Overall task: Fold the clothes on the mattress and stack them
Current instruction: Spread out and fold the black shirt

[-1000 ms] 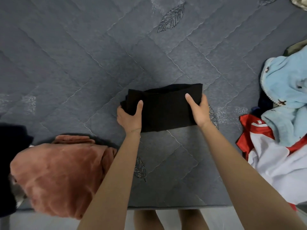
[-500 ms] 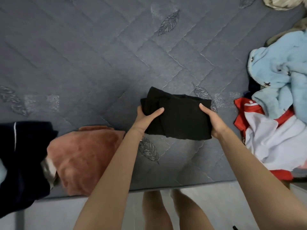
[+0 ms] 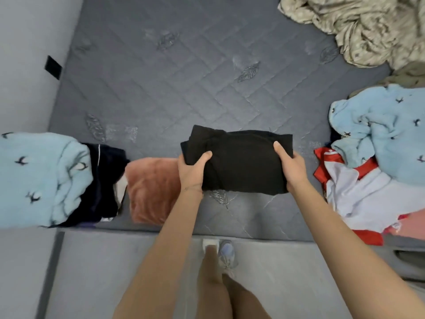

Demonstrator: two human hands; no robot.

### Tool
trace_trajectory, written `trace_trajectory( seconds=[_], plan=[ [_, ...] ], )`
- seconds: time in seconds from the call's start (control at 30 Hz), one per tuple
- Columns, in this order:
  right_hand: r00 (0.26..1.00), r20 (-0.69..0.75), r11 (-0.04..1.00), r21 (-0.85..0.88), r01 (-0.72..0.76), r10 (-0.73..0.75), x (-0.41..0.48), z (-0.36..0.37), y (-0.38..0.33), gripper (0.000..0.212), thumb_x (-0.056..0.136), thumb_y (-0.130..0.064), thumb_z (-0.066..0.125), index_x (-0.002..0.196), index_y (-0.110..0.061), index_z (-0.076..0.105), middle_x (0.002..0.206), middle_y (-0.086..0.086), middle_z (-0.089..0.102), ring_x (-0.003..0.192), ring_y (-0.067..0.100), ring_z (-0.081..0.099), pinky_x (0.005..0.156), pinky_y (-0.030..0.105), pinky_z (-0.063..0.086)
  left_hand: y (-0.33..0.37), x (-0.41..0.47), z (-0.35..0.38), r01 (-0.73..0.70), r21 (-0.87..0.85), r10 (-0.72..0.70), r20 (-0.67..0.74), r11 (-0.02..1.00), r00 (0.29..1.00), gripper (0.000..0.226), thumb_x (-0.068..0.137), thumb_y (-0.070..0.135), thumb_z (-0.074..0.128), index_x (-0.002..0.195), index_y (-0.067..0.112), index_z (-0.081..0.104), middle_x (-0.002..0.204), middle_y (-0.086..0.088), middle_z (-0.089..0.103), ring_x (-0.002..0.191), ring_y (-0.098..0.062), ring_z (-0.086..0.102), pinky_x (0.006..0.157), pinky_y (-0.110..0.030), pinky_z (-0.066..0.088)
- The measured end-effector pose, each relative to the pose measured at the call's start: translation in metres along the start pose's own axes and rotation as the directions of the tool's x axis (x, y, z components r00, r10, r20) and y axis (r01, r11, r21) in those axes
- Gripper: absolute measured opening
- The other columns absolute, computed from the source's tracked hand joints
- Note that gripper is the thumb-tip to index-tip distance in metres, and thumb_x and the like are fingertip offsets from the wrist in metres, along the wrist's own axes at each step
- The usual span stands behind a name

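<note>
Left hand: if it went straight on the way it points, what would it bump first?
The left hand grips the folded black garment. Past that, only bare grey mattress lies ahead, as far as this view shows, though height is unclear.

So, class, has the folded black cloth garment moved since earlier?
Yes. The black garment came toward the near mattress edge; its lower edge now meets the stitched grey leaf motif, earlier well clear.
</note>
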State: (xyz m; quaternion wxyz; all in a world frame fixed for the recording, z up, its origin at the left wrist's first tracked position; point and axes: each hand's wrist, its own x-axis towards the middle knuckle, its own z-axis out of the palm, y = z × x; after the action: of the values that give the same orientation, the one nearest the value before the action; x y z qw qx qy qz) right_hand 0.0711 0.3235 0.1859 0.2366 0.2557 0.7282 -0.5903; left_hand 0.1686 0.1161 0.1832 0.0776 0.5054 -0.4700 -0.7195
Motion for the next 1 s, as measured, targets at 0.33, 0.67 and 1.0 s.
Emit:
trace_trajectory(
  seconds=[0.33, 0.67, 1.0],
  plan=[
    [1.000, 0.017, 0.999, -0.038, 0.017, -0.017, -0.123, 0.079, -0.028, 0.050, 0.089, -0.059, 0.058, 0.107, -0.012, 0.054, 0.102, 0.001, 0.061, 0.089, 0.018, 0.060, 0.081, 0.034, 0.049, 0.100, -0.056, -0.112, -0.068, -0.064, 0.064, -0.057, 0.996, 0.996, 0.049, 0.073, 0.018, 0.080, 0.118, 0.016, 0.061, 0.106, -0.005, 0.067, 0.093, -0.021, 0.066, 0.067, -0.030, 0.056],
    [0.987, 0.082, 0.986, -0.082, 0.143, -0.136, -0.225, 0.215, -0.062, 0.058, 0.095, -0.061, 0.046, 0.119, -0.009, 0.057, 0.111, 0.006, 0.065, 0.099, 0.023, 0.063, 0.076, 0.034, 0.052, 0.204, -0.040, -0.270, -0.139, -0.082, 0.137, -0.029, 0.987, 0.990, 0.038, 0.073, 0.021, 0.080, 0.107, 0.021, 0.063, 0.108, -0.003, 0.068, 0.098, -0.022, 0.065, 0.082, -0.039, 0.057],
    [0.992, 0.104, 0.995, -0.062, 0.080, -0.074, -0.285, 0.430, -0.052, 0.050, 0.094, -0.059, 0.049, 0.109, -0.012, 0.054, 0.101, 0.001, 0.061, 0.087, 0.018, 0.058, 0.073, 0.033, 0.045, 0.291, 0.068, -0.446, -0.102, 0.015, 0.103, -0.030, 0.995, 0.994, 0.050, 0.074, 0.028, 0.079, 0.119, 0.022, 0.056, 0.101, 0.006, 0.064, 0.086, -0.012, 0.062, 0.045, -0.017, 0.050]
  ],
)
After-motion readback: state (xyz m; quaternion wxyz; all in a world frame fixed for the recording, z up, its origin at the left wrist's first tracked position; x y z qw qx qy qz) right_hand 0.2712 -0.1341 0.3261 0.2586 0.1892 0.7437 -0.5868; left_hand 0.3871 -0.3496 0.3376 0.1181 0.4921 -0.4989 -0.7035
